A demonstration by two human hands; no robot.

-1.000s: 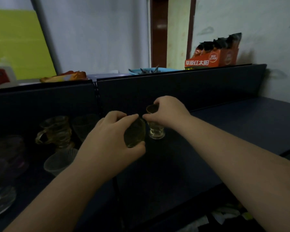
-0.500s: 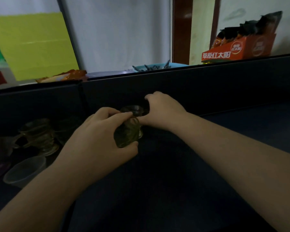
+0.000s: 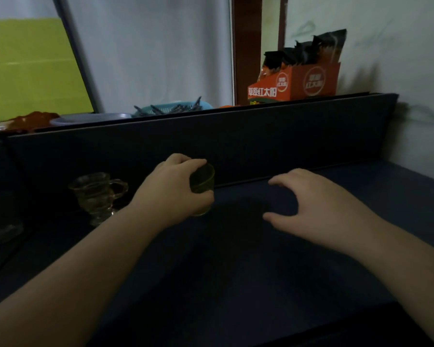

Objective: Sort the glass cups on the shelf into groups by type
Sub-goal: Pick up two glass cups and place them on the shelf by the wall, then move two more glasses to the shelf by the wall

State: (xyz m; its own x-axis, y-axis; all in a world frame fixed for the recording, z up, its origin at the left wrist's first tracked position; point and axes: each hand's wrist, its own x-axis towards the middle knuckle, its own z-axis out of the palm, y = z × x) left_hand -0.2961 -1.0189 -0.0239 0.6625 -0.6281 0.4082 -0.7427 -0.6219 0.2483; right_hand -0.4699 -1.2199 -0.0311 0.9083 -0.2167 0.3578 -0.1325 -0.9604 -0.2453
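My left hand (image 3: 169, 194) grips a greenish glass cup (image 3: 204, 182), thumb under it and fingers over its rim, just above the dark blue shelf (image 3: 236, 276) near the back panel. Whether a smaller glass sits inside that cup I cannot tell. My right hand (image 3: 321, 211) hovers to the right of the cup with fingers spread and loosely curved, holding nothing. A clear handled glass cup (image 3: 98, 194) stands on the shelf left of my left hand. Another dim glass (image 3: 3, 221) sits at the far left edge.
A dark back panel (image 3: 261, 144) runs along the rear of the shelf. Behind it stand an orange box of snack packets (image 3: 295, 83), a blue basket (image 3: 173, 110) and a pale plate (image 3: 90, 118). A white wall closes off the right side.
My right hand has let go of the small clear glass and moved right, now open. My left hand still grips the greenish cup, closer to the back panel. The small glass is out of sight.
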